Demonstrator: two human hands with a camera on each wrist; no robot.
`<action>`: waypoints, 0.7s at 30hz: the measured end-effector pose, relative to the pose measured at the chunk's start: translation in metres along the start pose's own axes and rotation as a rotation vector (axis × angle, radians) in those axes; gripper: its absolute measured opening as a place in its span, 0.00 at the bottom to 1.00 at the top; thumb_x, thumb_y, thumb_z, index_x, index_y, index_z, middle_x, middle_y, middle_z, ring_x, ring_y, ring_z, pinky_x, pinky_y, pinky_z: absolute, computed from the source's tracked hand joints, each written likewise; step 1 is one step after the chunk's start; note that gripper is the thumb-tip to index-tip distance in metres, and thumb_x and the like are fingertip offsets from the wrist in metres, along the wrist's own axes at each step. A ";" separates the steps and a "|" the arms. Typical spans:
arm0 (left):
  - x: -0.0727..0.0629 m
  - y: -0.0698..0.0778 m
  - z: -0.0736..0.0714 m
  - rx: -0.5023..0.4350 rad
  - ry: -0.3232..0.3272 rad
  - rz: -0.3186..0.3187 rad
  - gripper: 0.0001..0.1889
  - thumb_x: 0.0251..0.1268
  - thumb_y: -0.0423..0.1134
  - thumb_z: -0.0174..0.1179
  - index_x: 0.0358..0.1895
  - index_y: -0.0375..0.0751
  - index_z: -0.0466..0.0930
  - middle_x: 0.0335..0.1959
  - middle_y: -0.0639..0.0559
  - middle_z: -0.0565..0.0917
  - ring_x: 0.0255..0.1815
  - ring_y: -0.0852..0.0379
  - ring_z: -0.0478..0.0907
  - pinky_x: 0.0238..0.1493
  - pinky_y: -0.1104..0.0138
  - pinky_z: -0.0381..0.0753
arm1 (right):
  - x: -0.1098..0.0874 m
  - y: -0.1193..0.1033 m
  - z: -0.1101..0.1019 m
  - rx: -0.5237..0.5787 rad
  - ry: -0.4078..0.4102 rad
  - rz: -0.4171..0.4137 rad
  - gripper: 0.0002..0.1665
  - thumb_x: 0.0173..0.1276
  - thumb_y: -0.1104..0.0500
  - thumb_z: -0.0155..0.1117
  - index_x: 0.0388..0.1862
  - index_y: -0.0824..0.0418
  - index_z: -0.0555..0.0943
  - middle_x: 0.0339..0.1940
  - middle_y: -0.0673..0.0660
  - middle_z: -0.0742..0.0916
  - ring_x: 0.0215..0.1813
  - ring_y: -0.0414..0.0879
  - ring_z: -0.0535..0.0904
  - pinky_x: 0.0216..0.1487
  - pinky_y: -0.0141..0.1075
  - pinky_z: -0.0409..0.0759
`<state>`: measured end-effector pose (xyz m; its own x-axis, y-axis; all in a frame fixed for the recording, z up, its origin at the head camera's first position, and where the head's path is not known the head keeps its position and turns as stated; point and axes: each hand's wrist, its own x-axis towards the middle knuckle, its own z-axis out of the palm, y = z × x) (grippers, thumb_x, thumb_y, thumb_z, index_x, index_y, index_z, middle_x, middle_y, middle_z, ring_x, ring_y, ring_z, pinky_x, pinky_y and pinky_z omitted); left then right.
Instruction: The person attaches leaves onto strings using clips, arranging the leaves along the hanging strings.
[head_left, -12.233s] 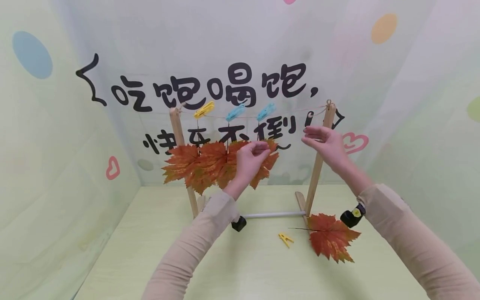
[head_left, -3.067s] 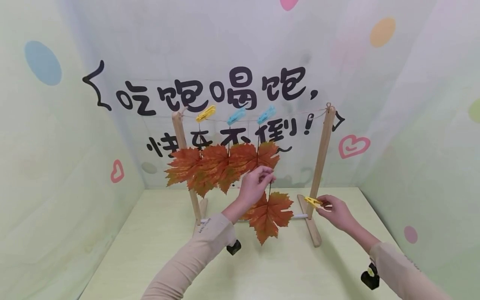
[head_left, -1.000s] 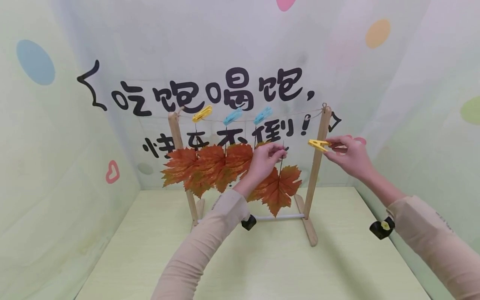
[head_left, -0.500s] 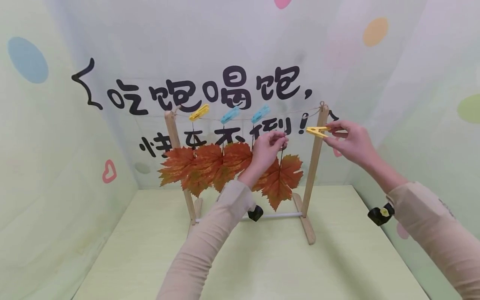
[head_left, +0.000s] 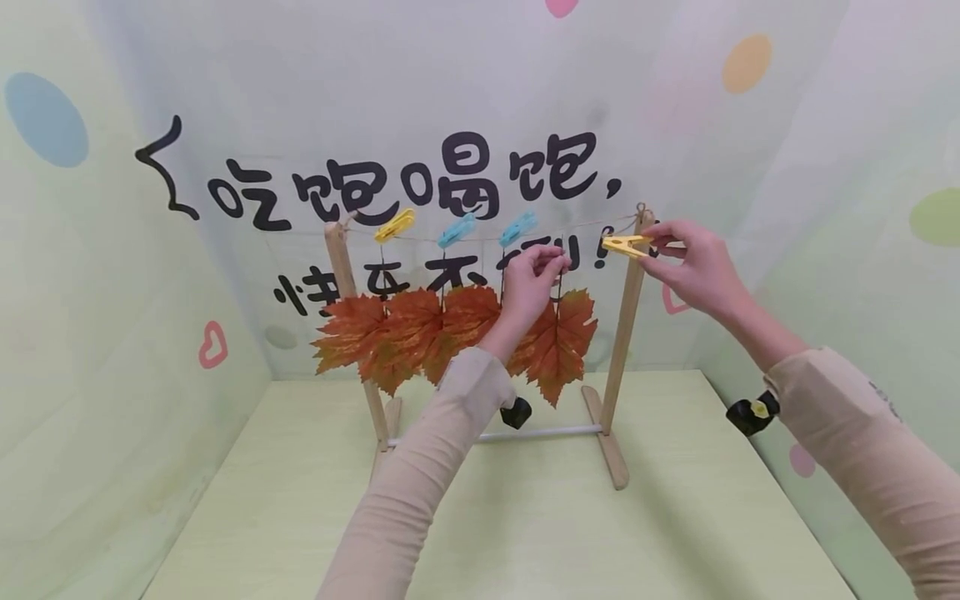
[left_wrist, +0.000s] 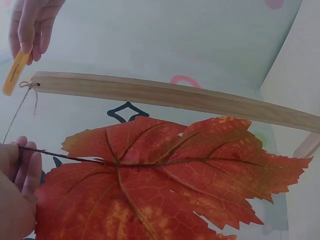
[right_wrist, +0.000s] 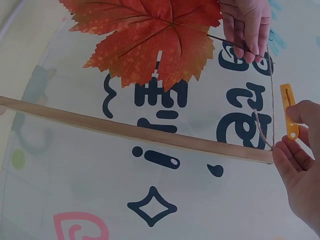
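My left hand (head_left: 531, 287) pinches the dark stem of an orange-red maple leaf (head_left: 558, 346), which hangs below the fingers with the stem's tip near the string. In the left wrist view the leaf (left_wrist: 165, 170) fills the lower half, its stem between the fingertips. My right hand (head_left: 697, 267) pinches a yellow clothespin (head_left: 626, 245) by its handles, in front of the right post's top. The clothespin (right_wrist: 289, 112) is close beside the string (right_wrist: 272, 100) in the right wrist view. Three leaves (head_left: 416, 329) hang along the string from a yellow clothespin (head_left: 395, 225) and two blue clothespins (head_left: 517, 227).
The string is tied between a left wooden post (head_left: 341, 258) and a right wooden post (head_left: 626, 350). A white rod (head_left: 540, 432) joins the posts low down, over a pale green table (head_left: 525, 525). Behind is a printed wall (head_left: 375, 83) with black lettering.
The right hand took the yellow clothespin from the table, and the left hand lifted the loose leaf by its stem. Over the last second both hands rose toward the string.
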<state>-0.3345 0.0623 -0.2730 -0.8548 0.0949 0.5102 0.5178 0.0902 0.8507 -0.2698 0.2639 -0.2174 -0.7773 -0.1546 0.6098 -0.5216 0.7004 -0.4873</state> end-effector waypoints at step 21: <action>0.013 0.007 0.014 0.055 0.008 -0.010 0.08 0.62 0.36 0.56 0.40 0.37 0.81 0.35 0.49 0.85 0.35 0.62 0.80 0.39 0.77 0.77 | 0.017 -0.013 -0.003 -0.024 0.058 -0.036 0.20 0.57 0.68 0.64 0.49 0.72 0.76 0.47 0.64 0.81 0.43 0.49 0.78 0.43 0.23 0.76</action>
<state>-0.3415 0.0785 -0.2616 -0.8600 0.0857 0.5031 0.5103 0.1452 0.8477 -0.2754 0.2547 -0.1987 -0.7365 -0.1397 0.6618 -0.5393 0.7118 -0.4499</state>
